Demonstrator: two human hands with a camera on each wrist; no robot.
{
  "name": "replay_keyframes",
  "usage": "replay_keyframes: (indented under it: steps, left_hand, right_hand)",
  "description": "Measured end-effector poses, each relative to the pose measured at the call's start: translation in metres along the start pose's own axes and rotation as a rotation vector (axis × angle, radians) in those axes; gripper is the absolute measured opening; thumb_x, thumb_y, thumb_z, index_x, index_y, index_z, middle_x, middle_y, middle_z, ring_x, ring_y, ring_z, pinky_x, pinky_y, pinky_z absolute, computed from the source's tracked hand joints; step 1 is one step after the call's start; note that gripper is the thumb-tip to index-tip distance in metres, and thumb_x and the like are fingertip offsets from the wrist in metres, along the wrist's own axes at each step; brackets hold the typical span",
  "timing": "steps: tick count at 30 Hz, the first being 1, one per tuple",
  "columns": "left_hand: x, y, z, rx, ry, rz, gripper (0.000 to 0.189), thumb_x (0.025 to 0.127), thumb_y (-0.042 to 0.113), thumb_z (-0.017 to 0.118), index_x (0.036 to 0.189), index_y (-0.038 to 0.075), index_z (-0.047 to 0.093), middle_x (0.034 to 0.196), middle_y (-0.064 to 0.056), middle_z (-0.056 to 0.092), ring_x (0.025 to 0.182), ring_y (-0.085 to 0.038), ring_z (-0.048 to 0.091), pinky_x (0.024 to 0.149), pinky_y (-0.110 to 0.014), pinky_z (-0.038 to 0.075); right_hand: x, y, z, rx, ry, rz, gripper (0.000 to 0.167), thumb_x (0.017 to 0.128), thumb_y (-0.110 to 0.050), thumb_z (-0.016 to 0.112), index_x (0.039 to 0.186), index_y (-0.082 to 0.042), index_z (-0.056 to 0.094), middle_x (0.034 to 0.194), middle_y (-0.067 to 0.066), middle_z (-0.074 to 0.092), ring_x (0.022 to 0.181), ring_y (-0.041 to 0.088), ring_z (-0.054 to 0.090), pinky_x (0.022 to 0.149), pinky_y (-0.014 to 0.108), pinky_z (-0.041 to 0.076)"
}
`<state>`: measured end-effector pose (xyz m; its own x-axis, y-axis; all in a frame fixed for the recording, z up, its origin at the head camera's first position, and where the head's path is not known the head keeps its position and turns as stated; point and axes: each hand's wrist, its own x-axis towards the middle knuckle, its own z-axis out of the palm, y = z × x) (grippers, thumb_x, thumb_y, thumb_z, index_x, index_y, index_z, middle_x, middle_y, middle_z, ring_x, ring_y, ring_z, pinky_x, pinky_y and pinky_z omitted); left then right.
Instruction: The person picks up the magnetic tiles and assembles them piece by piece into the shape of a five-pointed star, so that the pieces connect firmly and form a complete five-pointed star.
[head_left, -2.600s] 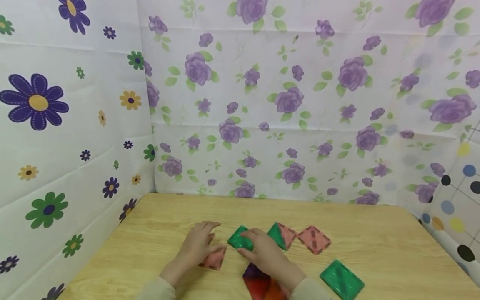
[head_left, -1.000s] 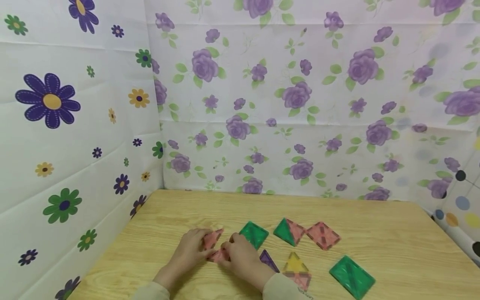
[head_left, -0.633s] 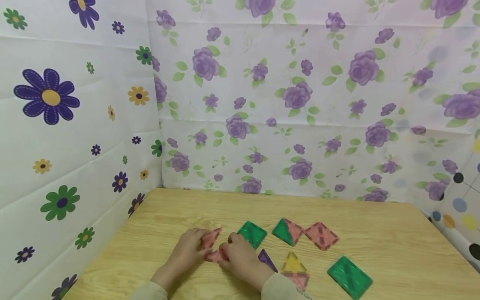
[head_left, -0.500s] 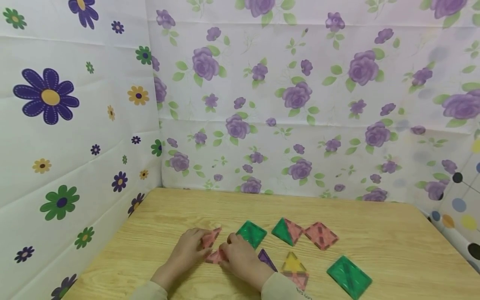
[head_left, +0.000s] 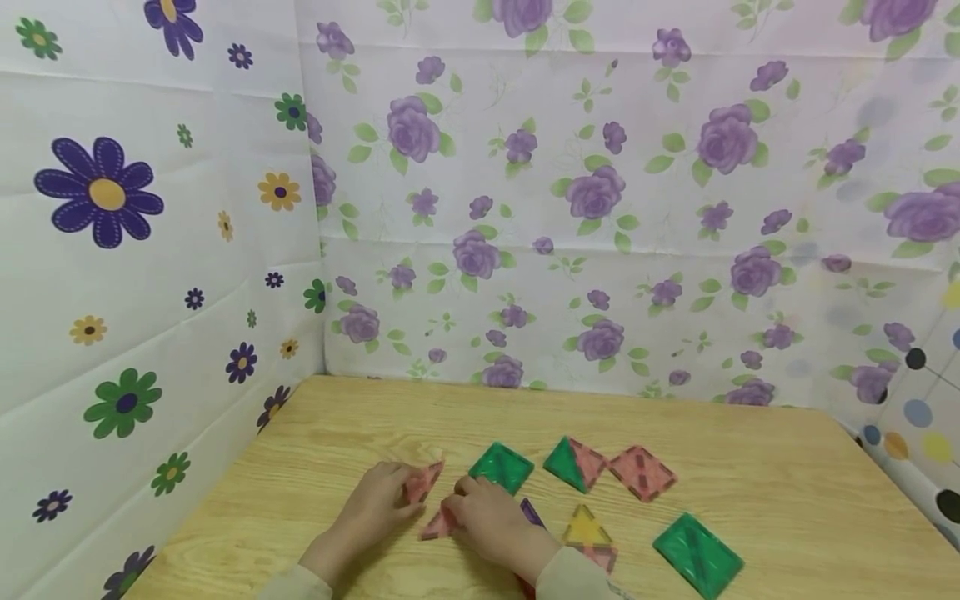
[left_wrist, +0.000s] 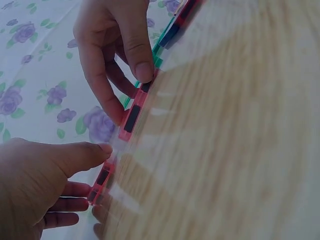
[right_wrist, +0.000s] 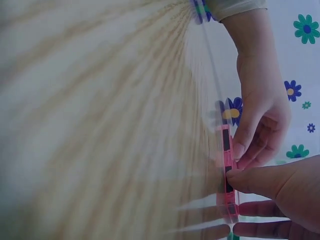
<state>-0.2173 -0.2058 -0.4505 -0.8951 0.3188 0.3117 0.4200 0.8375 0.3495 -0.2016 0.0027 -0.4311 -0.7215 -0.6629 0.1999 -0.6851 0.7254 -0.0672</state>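
Observation:
My left hand holds a pink triangular magnetic tile between thumb and fingers, flat on the table. Just right of it, my right hand pinches a second pink triangular magnetic tile, partly covered by the fingers. A gap separates the two tiles. In the left wrist view, the left hand's tile and the right hand's tile appear edge-on, dark magnets along their sides. The right wrist view has the right thumb on a pink tile's edge. Behind the right hand lies a green pair of tiles.
Toward the right lie a green-and-pink pair, a pink pair and a large green pair. A yellow triangle adjoins a pink one. The right arm partly hides a purple tile. Patterned cloths enclose the wooden table.
My right hand came left from the green tiles to the pink one. Over the last half second it has drawn that tile slightly nearer and turned it, widening the gap to the left tile.

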Motion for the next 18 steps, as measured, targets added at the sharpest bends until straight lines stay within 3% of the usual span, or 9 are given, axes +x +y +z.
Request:
replay_keyframes:
  steps: [11, 18]
  left_hand:
    - [-0.007, 0.003, -0.004, -0.014, -0.04, 0.031, 0.037, 0.077, 0.025, 0.08, 0.109, 0.009, 0.067, 0.105, -0.002, 0.068, 0.096, -0.017, 0.058, 0.077, -0.033, 0.049]
    - [-0.013, 0.01, -0.005, 0.021, -0.048, 0.072, 0.037, 0.076, 0.028, 0.08, 0.105, 0.01, 0.067, 0.105, -0.003, 0.068, 0.098, -0.02, 0.059, 0.08, -0.036, 0.049]
  right_hand:
    - [-0.009, 0.011, -0.004, 0.1, -0.025, -0.038, 0.025, 0.088, -0.019, 0.069, 0.113, -0.024, 0.071, 0.122, 0.0, 0.066, 0.109, 0.019, 0.064, 0.089, 0.03, 0.053]
    - [-0.011, 0.02, -0.002, 0.107, -0.029, -0.102, 0.027, 0.09, -0.013, 0.067, 0.115, -0.02, 0.072, 0.123, 0.001, 0.066, 0.11, 0.017, 0.063, 0.091, 0.029, 0.053]
